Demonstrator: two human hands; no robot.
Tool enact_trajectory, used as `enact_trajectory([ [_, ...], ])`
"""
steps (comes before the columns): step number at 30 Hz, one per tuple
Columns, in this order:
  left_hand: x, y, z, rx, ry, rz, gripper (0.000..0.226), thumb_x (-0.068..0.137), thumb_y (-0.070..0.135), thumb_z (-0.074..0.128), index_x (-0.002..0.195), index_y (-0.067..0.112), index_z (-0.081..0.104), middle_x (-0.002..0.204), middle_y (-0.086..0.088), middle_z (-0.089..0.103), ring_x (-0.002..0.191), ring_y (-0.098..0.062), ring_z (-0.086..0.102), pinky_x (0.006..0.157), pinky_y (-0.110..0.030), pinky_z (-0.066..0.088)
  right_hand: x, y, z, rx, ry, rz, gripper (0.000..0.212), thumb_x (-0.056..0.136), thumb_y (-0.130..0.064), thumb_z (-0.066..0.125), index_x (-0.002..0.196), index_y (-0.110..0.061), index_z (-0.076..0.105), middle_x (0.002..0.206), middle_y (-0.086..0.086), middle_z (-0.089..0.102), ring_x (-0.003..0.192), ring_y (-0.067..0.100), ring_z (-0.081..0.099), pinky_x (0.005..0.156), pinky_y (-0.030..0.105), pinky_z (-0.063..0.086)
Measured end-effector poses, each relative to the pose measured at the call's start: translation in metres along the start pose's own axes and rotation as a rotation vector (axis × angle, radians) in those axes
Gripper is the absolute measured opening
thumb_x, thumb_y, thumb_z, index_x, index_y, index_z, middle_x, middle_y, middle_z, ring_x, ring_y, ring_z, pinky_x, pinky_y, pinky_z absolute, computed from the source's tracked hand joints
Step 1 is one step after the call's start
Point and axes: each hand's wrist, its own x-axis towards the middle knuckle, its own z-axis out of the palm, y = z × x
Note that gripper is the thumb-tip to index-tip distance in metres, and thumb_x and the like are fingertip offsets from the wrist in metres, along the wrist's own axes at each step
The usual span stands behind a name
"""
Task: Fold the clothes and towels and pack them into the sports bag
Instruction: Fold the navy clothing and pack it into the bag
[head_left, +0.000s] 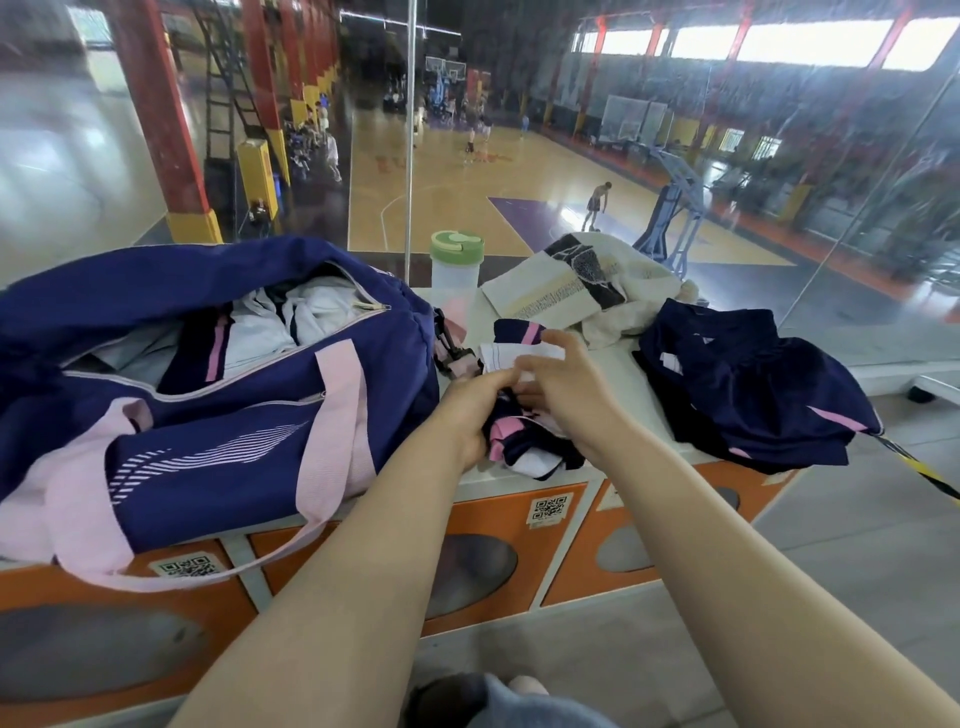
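Note:
A navy sports bag (208, 415) with pink straps lies unzipped on the left of the locker top, with white and navy clothes inside. In the middle, my left hand (472, 410) and my right hand (566, 395) both grip a small bunched navy, pink and white garment (524, 449); the white end (511, 353) sticks up past my fingers. Navy shorts (753, 384) with pink stripes lie crumpled on the right. A cream patterned towel (576, 291) is heaped behind.
A clear bottle with a green lid (456, 265) stands behind the bag's right end. All of it rests on a white-topped row of orange lockers (519, 551) against a glass wall above a basketball court. A black-yellow cord (919, 467) hangs at the right.

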Motion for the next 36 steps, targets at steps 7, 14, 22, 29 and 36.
enact_trajectory([
  [7, -0.005, 0.01, 0.001, 0.065, 0.051, 0.042, 0.034, 0.086, 0.005, 0.06, 0.119, 0.007, 0.062, 0.106, -0.022, 0.071, 0.08, -0.032, 0.069, 0.081, -0.047, 0.057, -0.006, 0.011, -0.015, -0.108, 0.215, -0.054, 0.048, 0.09, -0.027, 0.06, 0.135, -0.024, 0.042, 0.12, -0.003, 0.057, 0.1, 0.017, 0.058, 0.081, 0.032, 0.049],
  [14, -0.044, 0.056, -0.01, -0.053, -0.06, -0.034, 0.025, 0.086, 0.014, 0.059, 0.108, 0.005, 0.068, 0.098, -0.016, 0.072, 0.081, -0.032, 0.067, 0.081, -0.041, 0.055, -0.012, -0.03, 0.002, 0.342, -0.111, 0.148, 0.043, 0.087, -0.049, 0.064, 0.113, -0.015, 0.067, 0.1, 0.009, 0.076, 0.089, 0.029, 0.074, 0.086, 0.048, 0.057],
  [22, -0.071, 0.104, -0.068, 0.083, 0.055, 0.099, 0.019, 0.089, 0.006, 0.057, 0.104, 0.009, 0.069, 0.09, -0.013, 0.073, 0.081, -0.03, 0.068, 0.081, -0.041, 0.056, -0.018, -0.066, 0.058, 0.347, -0.257, 0.054, 0.031, 0.093, -0.026, 0.064, 0.119, -0.009, 0.064, 0.104, 0.01, 0.075, 0.095, 0.027, 0.073, 0.089, 0.044, 0.057],
  [29, -0.095, 0.13, -0.144, 0.606, 0.154, 0.515, 0.034, 0.092, 0.014, 0.056, 0.12, 0.031, 0.066, 0.111, 0.014, 0.07, 0.103, -0.004, 0.065, 0.086, -0.019, 0.052, -0.014, -0.079, 0.142, 0.265, -0.369, -0.019, 0.034, 0.087, -0.03, 0.072, 0.115, -0.012, 0.066, 0.102, 0.005, 0.076, 0.093, 0.023, 0.073, 0.088, 0.042, 0.058],
  [36, -0.103, 0.149, -0.225, 1.073, 0.38, 0.395, 0.042, 0.093, 0.04, 0.051, 0.134, 0.032, 0.051, 0.125, 0.013, 0.06, 0.112, -0.013, 0.057, 0.093, -0.033, 0.045, -0.013, -0.075, 0.208, 0.111, -0.419, -0.027, 0.025, 0.085, -0.023, 0.07, 0.109, -0.018, 0.068, 0.099, 0.004, 0.076, 0.089, 0.022, 0.074, 0.084, 0.04, 0.06],
])
